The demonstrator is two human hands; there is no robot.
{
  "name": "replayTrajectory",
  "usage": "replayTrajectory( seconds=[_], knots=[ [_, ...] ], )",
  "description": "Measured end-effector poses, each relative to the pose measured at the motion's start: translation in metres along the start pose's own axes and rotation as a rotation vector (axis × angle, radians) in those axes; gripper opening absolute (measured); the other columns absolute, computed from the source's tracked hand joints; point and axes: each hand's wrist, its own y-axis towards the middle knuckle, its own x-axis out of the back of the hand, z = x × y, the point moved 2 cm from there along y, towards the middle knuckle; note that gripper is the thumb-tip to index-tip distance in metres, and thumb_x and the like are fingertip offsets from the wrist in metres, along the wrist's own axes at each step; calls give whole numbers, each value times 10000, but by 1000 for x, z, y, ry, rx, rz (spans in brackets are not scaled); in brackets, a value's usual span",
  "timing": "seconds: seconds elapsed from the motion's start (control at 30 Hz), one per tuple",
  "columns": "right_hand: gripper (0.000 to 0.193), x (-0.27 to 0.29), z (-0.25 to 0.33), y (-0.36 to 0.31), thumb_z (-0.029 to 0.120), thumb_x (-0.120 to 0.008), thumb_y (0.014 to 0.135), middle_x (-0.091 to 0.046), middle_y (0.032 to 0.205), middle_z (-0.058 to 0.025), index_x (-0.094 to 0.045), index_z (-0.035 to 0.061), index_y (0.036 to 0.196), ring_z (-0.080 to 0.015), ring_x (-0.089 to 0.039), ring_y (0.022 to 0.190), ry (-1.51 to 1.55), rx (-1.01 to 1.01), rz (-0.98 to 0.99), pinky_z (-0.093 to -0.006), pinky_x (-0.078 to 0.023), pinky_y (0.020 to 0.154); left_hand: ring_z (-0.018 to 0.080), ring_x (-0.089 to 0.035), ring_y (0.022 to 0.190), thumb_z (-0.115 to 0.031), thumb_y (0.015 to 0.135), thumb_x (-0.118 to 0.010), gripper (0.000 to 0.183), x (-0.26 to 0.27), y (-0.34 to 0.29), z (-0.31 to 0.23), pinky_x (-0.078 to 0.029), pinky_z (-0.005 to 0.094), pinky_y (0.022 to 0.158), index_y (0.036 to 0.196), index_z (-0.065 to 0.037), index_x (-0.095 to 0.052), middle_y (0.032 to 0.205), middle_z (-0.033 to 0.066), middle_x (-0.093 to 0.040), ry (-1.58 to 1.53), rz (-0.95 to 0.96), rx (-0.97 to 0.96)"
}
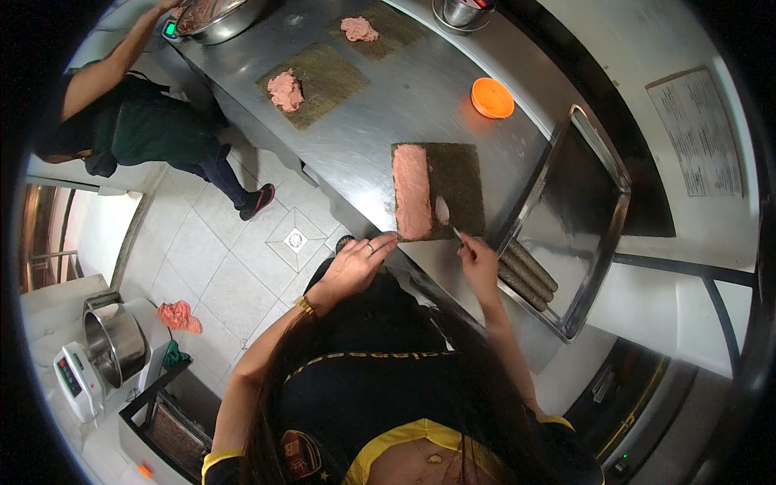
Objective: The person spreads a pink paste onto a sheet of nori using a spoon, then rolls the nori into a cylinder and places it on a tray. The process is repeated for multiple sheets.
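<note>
A dark green seaweed sheet point(461, 174) lies on the steel table in front of me. Pink minced-meat paste point(412, 194) is spread in a long, flat band down its left part. My left hand point(360, 265), wearing a ring, pinches the sheet's near left corner with its fingertips. In the fingers of my right hand point(480, 263) is a metal spoon point(442, 212), its bowl over the bare seaweed just right of the band. Farther off, two more seaweed sheets point(339, 77) point(396, 34) each carry a lump of paste point(285, 90) point(359, 30).
To the right, a metal tray point(578, 295) holds several dark seaweed rolls point(525, 275). An orange bowl point(493, 98) stands beyond the sheet. Another person point(153, 121) works at the table's far left beside a large steel bowl point(222, 24) and a scale point(170, 29).
</note>
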Motion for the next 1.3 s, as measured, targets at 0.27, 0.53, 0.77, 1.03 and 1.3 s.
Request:
replayTrajectory(
  seconds=[0.27,0.53,0.77,1.03,1.3],
  knots=[
    [357,-27,24,-37,-27,-543,829,-589,837,-185,-626,-10,1176,-314,-636,746,85,-3,-14,-363,-495,671,200,-574,888,-42,806,-583,560,-3,2,-2,-455,337,812,1357,-67,-488,1390,38,-491,92,-44,-63],
    [340,-38,22,6,-28,-552,831,-593,861,-201,-626,-30,1163,-338,-613,726,40,118,-88,-396,-478,640,195,-563,905,-56,821,-554,568,-3,1,-1,-447,341,823,1381,-73,-461,1382,27,-496,138,-5,-45],
    [323,-36,34,44,-15,-558,828,-609,881,-194,-647,-18,1139,-351,-619,742,-23,97,-44,-404,-489,645,200,-571,904,-56,830,-571,577,-7,-1,3,-450,337,851,1393,-87,-446,1388,17,-488,96,2,-28],
    [316,-45,33,84,-16,-581,833,-591,822,-179,-651,-26,1141,-295,-592,675,-69,167,-113,-370,-470,621,203,-577,942,-46,825,-570,584,-5,0,2,-432,368,950,1394,-82,-441,1409,29,-469,100,55,-14],
    [291,-46,29,121,5,-580,852,-627,821,-155,-673,15,1128,-268,-609,694,-156,184,-110,-337,-475,635,205,-578,956,-50,816,-570,601,-7,-2,5,-414,398,988,1399,-108,-438,1437,14,-438,109,58,-17]
  ],
)
